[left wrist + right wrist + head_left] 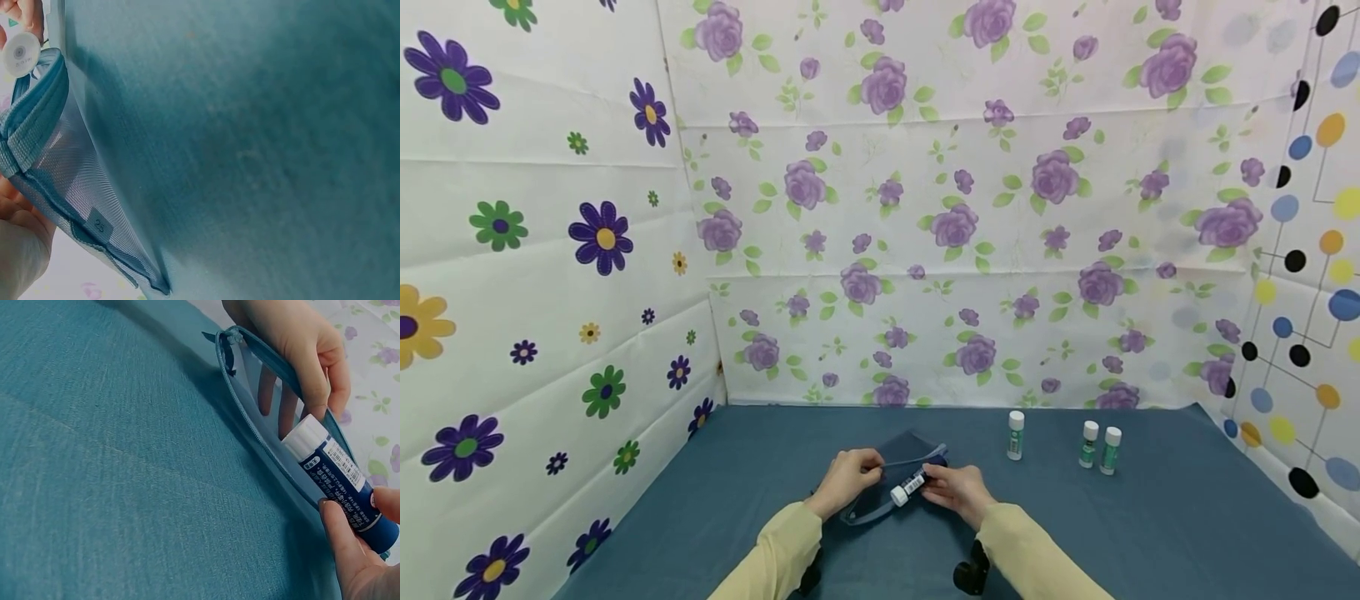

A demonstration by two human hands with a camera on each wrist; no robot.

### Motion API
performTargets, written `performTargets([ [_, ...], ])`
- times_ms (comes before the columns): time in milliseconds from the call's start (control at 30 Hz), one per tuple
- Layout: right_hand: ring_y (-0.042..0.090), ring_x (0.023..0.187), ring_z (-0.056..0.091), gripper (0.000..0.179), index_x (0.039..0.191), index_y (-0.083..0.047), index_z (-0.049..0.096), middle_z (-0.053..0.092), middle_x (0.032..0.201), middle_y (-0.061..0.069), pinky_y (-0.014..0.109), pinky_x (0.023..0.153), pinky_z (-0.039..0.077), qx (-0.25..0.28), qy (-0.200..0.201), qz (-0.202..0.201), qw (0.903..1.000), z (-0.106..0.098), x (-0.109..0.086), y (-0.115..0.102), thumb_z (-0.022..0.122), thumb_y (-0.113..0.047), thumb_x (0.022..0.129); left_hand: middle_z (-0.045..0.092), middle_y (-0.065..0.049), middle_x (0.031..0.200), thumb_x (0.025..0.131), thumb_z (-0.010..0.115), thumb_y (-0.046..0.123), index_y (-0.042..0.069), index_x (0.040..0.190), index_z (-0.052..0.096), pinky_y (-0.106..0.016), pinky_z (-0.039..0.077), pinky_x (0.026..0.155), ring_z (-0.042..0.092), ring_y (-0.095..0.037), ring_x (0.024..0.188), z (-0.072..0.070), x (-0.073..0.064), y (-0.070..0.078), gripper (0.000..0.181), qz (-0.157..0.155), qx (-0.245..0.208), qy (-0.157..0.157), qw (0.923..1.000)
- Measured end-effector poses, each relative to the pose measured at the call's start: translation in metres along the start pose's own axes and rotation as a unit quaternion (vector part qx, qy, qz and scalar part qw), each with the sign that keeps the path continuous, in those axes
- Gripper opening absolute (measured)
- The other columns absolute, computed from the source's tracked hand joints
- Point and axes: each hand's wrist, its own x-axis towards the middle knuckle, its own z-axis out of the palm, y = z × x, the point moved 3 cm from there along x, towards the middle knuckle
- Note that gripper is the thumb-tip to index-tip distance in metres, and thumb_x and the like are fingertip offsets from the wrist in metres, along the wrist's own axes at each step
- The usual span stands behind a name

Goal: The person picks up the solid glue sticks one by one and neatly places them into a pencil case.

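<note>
A blue zippered mesh pouch (912,444) stands with its mouth open between the two hands. My left hand (847,483) holds its rim; in the right wrist view the fingers of that left hand (306,356) show through the mesh, with the thumb on the near side. A dark blue glue stick with a white cap (342,478) is pinched between thumb and fingers of my right hand (961,493). It lies tilted over the pouch opening, cap end toward the left hand. In the left wrist view the round cap (22,54) shows right by the zipper edge.
Farther back on the blue tablecloth (737,467) three green-labelled sticks with white caps stand upright: one stick (1016,437) behind the right hand, then a pair, a left one (1088,444) and a right one (1110,452). Flower-patterned sheets (880,208) hang behind.
</note>
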Motion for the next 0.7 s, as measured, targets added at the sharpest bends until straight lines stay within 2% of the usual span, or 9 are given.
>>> performTargets([
  [233, 0.031, 0.081, 0.063, 0.039, 0.114, 0.018, 0.047, 0.061, 0.084, 0.022, 0.039, 0.073, 0.048, -0.007, 0.007, 0.0, 1.0, 0.0024, 0.004, 0.0014, 0.062, -0.003, 0.085, 0.064, 0.004, 0.087, 0.088, 0.059, 0.011, 0.011, 0.094, 0.067, -0.033, 0.047, 0.066, 0.059, -0.012, 0.078, 0.0003, 0.0002, 0.0022, 0.01, -0.005, -0.001, 0.001, 1.0],
  [533, 0.034, 0.08, 0.062, 0.048, 0.119, 0.02, 0.038, 0.059, 0.089, 0.026, 0.039, 0.07, 0.049, -0.017, 0.04, 0.01, 0.999, 0.0044, 0.0031, 0.0011, 0.063, -0.002, 0.084, 0.064, 0.005, 0.087, 0.087, 0.06, 0.011, 0.01, 0.093, 0.067, -0.032, 0.047, 0.065, 0.059, -0.011, 0.077, 0.0023, 0.002, 0.0005, 0.009, -0.008, 0.0, 0.003, 1.0],
  [700, 0.032, 0.077, 0.063, 0.044, 0.113, 0.019, 0.044, 0.06, 0.086, 0.025, 0.038, 0.069, 0.049, -0.029, 0.038, 0.008, 0.9988, 0.0072, 0.0008, 0.0008, 0.065, -0.003, 0.083, 0.064, 0.004, 0.087, 0.087, 0.06, 0.011, 0.009, 0.093, 0.067, -0.033, 0.047, 0.066, 0.06, -0.012, 0.078, 0.0023, 0.0027, 0.002, 0.009, -0.005, -0.004, 0.005, 1.0],
])
